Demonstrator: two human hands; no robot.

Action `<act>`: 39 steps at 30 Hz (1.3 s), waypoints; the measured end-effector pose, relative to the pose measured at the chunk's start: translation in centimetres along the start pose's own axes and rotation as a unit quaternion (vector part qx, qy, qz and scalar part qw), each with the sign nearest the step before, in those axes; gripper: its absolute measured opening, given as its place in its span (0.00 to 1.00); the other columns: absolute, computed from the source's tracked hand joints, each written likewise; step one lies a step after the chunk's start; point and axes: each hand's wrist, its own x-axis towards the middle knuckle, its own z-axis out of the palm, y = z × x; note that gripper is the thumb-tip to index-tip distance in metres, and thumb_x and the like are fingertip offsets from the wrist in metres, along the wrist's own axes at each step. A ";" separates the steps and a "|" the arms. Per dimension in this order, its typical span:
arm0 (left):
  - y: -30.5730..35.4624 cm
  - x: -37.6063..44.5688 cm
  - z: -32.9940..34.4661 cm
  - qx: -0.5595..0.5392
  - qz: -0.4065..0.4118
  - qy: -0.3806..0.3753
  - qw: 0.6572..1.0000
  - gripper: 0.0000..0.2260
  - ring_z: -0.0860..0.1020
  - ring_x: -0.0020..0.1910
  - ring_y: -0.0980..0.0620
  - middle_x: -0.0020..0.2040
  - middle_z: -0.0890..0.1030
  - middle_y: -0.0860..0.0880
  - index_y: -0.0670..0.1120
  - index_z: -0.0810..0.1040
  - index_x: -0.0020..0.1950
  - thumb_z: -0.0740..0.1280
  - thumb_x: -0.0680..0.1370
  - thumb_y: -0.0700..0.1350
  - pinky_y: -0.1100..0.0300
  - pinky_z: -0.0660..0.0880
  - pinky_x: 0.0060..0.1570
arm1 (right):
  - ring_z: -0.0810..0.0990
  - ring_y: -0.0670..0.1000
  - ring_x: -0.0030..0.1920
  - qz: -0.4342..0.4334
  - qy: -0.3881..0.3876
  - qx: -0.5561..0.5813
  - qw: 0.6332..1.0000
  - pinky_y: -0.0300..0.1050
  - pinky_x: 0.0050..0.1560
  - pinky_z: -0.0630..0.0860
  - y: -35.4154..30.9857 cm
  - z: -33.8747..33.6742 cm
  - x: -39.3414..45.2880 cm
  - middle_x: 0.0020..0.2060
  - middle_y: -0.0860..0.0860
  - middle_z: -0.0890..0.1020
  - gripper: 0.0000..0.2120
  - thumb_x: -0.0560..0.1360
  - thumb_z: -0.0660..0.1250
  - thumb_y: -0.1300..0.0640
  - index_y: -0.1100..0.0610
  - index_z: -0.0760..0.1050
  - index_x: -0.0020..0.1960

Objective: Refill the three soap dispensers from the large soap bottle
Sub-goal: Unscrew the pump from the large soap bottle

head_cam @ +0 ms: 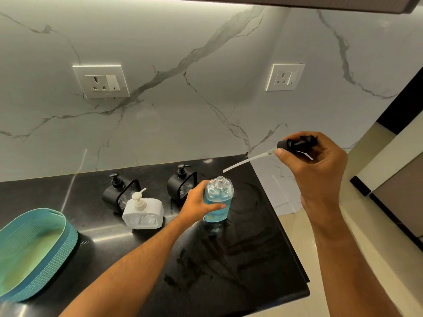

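Observation:
The large clear soap bottle (218, 197), with blue liquid inside and its neck uncapped, stands on the black counter (229, 259). My left hand (199, 202) grips it around the middle. My right hand (313, 161) holds the black pump head (295, 144) up in the air to the right, and its white dip tube (247, 160) slants down toward the bottle's mouth without touching it. Behind stand two black dispensers (119, 193) (180, 185), and a white dispenser (143, 212) sits in front of the left one, all with pumps on.
A teal woven basket (66, 234) sits at the counter's left. The counter's right edge drops to a beige floor (343, 248). Two wall sockets (100, 81) (285, 77) are set in the marble backsplash. A cabinet underside (320, 3) hangs overhead.

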 end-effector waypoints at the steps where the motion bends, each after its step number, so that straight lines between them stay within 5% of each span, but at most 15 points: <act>1: 0.1 0.0 0.0 -0.001 0.000 -0.001 1.000 0.28 0.80 0.60 0.64 0.60 0.82 0.59 0.63 0.74 0.60 0.84 0.67 0.49 0.68 0.79 0.53 | 0.86 0.50 0.48 -0.001 0.007 0.006 1.000 0.39 0.48 0.83 0.2 -0.1 0.0 0.45 0.44 0.87 0.12 0.71 0.81 0.58 0.52 0.82 0.51; 9: 0.9 0.8 0.1 -0.013 -0.002 -0.009 1.000 0.26 0.81 0.59 0.62 0.57 0.82 0.64 0.61 0.75 0.61 0.83 0.68 0.49 0.68 0.79 0.52 | 0.85 0.50 0.46 0.048 0.081 0.005 0.995 0.43 0.45 0.83 6.0 0.5 -1.2 0.43 0.46 0.85 0.13 0.68 0.83 0.58 0.54 0.82 0.48; 14: 1.0 2.0 0.3 -0.017 0.007 -0.002 1.000 0.26 0.82 0.60 0.59 0.59 0.83 0.57 0.59 0.75 0.62 0.83 0.69 0.48 0.62 0.82 0.56 | 0.84 0.44 0.44 0.087 0.098 -0.033 0.991 0.31 0.43 0.79 11.4 1.6 -3.4 0.43 0.47 0.85 0.13 0.68 0.82 0.62 0.56 0.82 0.49; 20: 1.1 3.8 0.7 -0.024 0.000 0.007 1.000 0.27 0.82 0.60 0.60 0.60 0.82 0.56 0.55 0.75 0.64 0.83 0.70 0.47 0.61 0.82 0.57 | 0.83 0.47 0.46 0.141 0.123 -0.062 0.980 0.32 0.45 0.80 17.2 3.4 -7.2 0.45 0.49 0.84 0.13 0.68 0.81 0.63 0.54 0.80 0.48; 22: 1.1 4.4 0.8 -0.023 -0.001 0.006 1.000 0.27 0.82 0.60 0.59 0.60 0.83 0.56 0.55 0.75 0.64 0.83 0.69 0.47 0.61 0.82 0.57 | 0.82 0.47 0.46 0.146 0.114 -0.082 0.979 0.37 0.46 0.81 19.0 4.1 -8.6 0.45 0.48 0.83 0.14 0.68 0.81 0.62 0.54 0.79 0.48; 30: 0.7 5.1 0.5 -0.041 -0.009 -0.010 0.999 0.29 0.82 0.61 0.56 0.60 0.83 0.58 0.54 0.76 0.65 0.84 0.69 0.48 0.58 0.82 0.58 | 0.80 0.40 0.46 0.168 0.056 -0.122 0.977 0.25 0.44 0.75 24.0 5.3 -13.1 0.45 0.41 0.78 0.21 0.66 0.81 0.66 0.49 0.75 0.47; 39: 0.7 4.6 0.9 -0.045 -0.006 -0.008 0.999 0.32 0.81 0.63 0.56 0.62 0.82 0.57 0.52 0.74 0.69 0.83 0.69 0.46 0.57 0.81 0.60 | 0.79 0.41 0.47 0.227 -0.024 -0.201 0.953 0.21 0.44 0.73 25.1 6.0 -14.9 0.49 0.44 0.76 0.19 0.69 0.80 0.62 0.52 0.76 0.55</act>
